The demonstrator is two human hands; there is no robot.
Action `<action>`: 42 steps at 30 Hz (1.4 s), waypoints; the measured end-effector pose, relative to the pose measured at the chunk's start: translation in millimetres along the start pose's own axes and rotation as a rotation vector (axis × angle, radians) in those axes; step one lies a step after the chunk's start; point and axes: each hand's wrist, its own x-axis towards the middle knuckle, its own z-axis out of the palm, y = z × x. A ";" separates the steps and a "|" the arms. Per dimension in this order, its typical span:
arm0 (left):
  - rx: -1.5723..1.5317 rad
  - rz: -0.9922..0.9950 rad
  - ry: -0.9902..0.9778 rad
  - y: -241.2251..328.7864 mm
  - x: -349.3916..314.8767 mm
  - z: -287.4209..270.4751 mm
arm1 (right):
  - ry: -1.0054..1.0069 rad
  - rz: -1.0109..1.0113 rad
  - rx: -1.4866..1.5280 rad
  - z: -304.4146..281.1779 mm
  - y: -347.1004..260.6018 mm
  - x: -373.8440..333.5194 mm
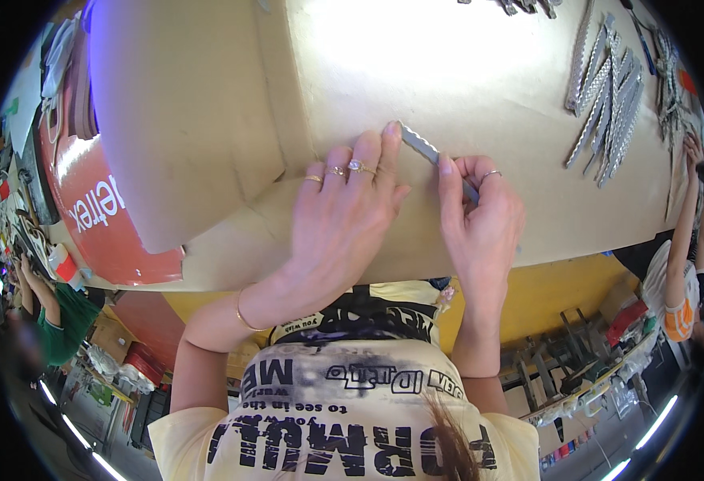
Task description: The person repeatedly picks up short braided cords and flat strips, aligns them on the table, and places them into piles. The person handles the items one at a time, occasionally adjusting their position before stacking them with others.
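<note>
A short grey strip [420, 144] with a silvery braided edge lies slantwise on the brown-covered table [560, 212]. My right hand [484, 212] pinches its nearer end between thumb and fingers, and part of the strip passes under those fingers. Palm down, my left hand [344, 204] rests on the covering with its fingers stretched out. Its index fingertip meets or nearly meets the strip's far end; whether it presses on it I cannot tell. Rings sit on several left fingers.
Many similar braided strips [608, 100] lie piled at the far right, with more at the top edge. A large brown sheet [184, 120] covers the left side, over a red panel [99, 204]. Co-workers stand at left, in a green sleeve [75, 321], and at right, with raised arms [683, 240].
</note>
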 end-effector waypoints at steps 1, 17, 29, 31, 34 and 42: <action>-0.023 -0.006 0.000 -0.3 -0.4 1.2 | 0.012 -0.005 0.008 1.3 -0.6 0.0; -0.145 0.084 -0.087 0.6 -9.2 20.3 | 0.084 -0.073 -0.032 5.2 3.2 -3.4; -0.133 0.038 -0.140 4.0 -9.4 17.5 | -0.050 0.161 0.033 -25.8 22.5 -22.9; -0.114 0.043 -0.140 4.8 -9.6 16.8 | 0.005 0.094 0.057 -22.4 26.0 -23.7; -0.094 0.045 -0.146 5.9 -8.3 15.9 | 0.034 0.090 0.064 -19.0 28.8 -22.7; -0.144 0.079 -0.190 8.3 -5.4 12.0 | 0.002 0.121 0.062 -21.6 27.0 -19.5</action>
